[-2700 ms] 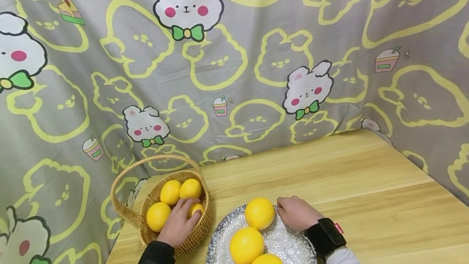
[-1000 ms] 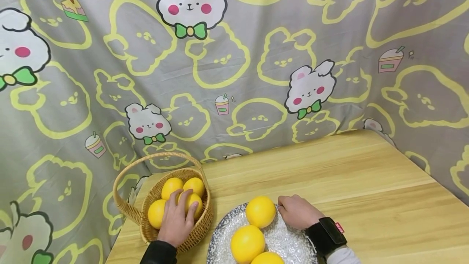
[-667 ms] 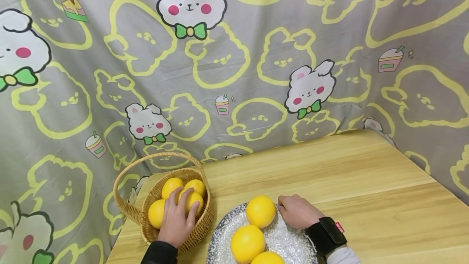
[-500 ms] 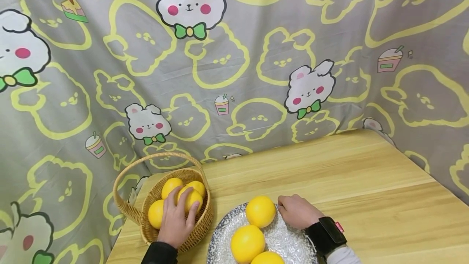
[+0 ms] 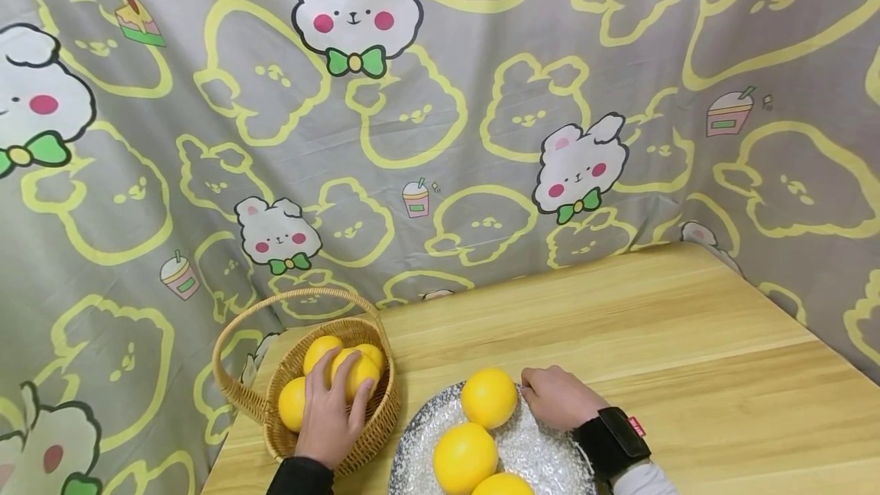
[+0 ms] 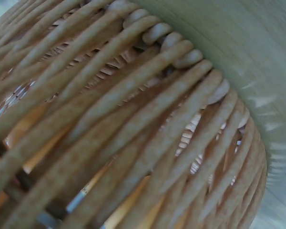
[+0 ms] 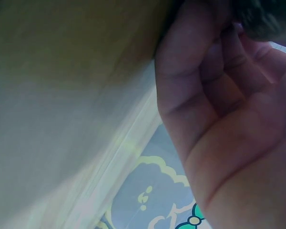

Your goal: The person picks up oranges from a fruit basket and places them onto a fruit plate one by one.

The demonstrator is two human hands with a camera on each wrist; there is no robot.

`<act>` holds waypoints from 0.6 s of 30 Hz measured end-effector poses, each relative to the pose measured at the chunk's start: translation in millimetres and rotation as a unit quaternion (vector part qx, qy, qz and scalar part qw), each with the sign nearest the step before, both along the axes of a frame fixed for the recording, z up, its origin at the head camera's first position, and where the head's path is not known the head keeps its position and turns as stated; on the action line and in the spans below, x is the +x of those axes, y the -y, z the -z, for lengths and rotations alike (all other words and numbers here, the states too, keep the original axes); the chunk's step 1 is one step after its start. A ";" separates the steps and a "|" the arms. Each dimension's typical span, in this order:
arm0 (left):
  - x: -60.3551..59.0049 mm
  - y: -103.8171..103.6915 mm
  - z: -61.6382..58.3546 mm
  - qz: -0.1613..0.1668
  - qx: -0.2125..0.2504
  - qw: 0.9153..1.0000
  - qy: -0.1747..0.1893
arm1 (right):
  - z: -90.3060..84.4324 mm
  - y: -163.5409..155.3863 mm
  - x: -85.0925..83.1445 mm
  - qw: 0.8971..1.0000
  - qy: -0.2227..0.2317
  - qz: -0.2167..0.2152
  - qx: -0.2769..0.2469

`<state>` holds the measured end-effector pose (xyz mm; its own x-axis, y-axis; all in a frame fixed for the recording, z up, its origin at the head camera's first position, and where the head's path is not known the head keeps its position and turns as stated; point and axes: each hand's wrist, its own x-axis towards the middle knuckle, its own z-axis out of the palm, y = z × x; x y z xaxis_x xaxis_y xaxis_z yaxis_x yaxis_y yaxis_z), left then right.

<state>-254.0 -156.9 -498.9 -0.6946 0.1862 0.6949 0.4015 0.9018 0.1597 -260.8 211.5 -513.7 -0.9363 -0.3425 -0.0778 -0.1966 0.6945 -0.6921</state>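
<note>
Head view: a round yellow citrus fruit (image 5: 354, 374) in the woven wicker basket (image 5: 374, 434) is clasped by the left hand (image 5: 330, 418), while the speckled grey plate (image 5: 543, 453) is steadied at its rim by the curled right hand (image 5: 558, 399).

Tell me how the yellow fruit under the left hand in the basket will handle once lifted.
The fruit is round and smooth, so it would probably roll if set loose. The left hand curls over most of it, so one hand should manage it. It sits atop other fruit in the basket, so neighbours may shift.
</note>
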 end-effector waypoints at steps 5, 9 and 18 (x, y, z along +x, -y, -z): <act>-0.6 0.3 0.7 0.007 -0.003 1.000 -0.015 | -0.1 -0.2 0.7 1.000 -0.009 -0.001 0.002; -0.5 0.5 0.8 0.015 -0.004 1.000 -0.024 | -0.5 -0.4 0.5 1.000 -0.012 -0.001 0.003; 3.4 0.7 -2.3 0.040 -0.006 0.999 -0.030 | -1.3 -0.6 0.2 1.000 -0.013 0.005 0.005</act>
<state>-250.6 -157.5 -496.5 -0.6344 0.2472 0.7324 0.4800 0.8686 0.1226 -260.6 212.1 -512.5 -0.9413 -0.3330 -0.0562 -0.2083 0.7036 -0.6794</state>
